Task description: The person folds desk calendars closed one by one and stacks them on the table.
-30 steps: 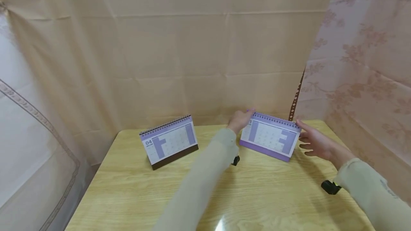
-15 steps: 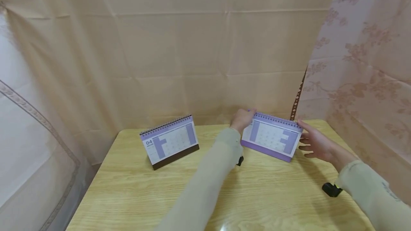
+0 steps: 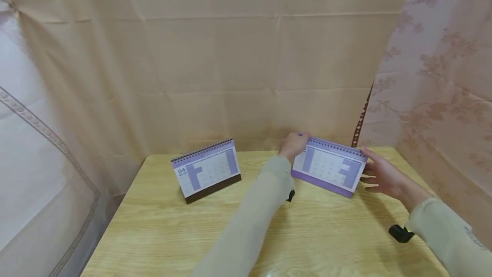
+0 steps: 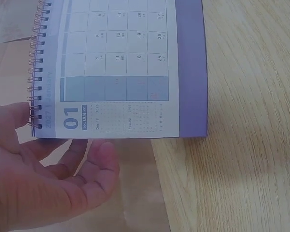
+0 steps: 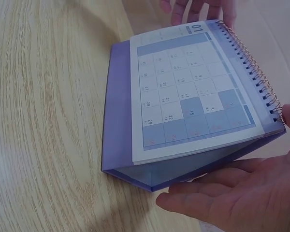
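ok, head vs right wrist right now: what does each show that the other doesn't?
Head only: the dark-based calendar standing on the other side of the table, and the person's pale sleeves.

Right wrist only: a legible printed 01 on the purple calendar, and the open end of its stand.

Both: the purple calendar, the table, the right hand at one end, and at least part of the left hand at the other.
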`<state>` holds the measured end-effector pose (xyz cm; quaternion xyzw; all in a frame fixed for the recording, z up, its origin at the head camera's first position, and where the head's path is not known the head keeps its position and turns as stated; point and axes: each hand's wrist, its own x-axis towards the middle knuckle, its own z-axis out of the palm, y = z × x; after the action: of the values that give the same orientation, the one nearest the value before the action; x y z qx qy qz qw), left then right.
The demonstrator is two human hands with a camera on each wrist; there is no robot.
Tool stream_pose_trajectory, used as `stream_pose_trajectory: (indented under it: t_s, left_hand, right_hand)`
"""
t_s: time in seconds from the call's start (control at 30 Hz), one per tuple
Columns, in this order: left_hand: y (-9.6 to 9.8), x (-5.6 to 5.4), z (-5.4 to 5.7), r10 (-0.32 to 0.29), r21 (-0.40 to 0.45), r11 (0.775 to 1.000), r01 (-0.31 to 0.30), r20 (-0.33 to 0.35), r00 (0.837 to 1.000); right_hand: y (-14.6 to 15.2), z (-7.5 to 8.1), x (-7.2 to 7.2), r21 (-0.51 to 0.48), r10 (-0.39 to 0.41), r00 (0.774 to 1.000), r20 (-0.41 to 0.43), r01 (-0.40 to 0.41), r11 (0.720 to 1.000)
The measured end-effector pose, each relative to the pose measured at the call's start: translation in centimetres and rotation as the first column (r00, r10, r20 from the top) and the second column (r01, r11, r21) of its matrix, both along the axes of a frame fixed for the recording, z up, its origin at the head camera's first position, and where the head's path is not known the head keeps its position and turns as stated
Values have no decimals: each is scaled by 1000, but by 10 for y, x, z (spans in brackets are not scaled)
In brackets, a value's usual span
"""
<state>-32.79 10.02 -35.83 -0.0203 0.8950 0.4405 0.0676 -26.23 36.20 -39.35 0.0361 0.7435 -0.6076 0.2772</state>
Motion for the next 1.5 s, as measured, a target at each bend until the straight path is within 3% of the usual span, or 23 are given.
stream_pose_trajectory:
  t_s: [0.23,0.47,0.7,0.93,1.33,1.5]
  left_hand:
    - [2,4,4,-6,19,1000,6,8,1000]
    - [0,0,-2,-20,75,997,18,22,1000]
    - [-2,2,5,-15,74,997,14,10,1000]
    - [-1,4,5,-10,31,999,10,12,1000]
    - [-1,-4,2,-35,-78,997,30,-62,997]
    - [-4,-4,0,-36,-104,994,27,-84,996]
  right_hand:
    - [2,1,3,-25,-18,1000,-5,18,1000]
    - [-1,3,4,-54,-49,999,-17,48,997]
    - [-4,5,-1,-73,-86,995,-50,82,994]
    - [-4,4,1,-85,-118,991,-58,113,990]
    - [-7,8,1,-183,-188,981,-40,178,967]
    - [-10,8,-1,-166,-204,975,-86,187,968]
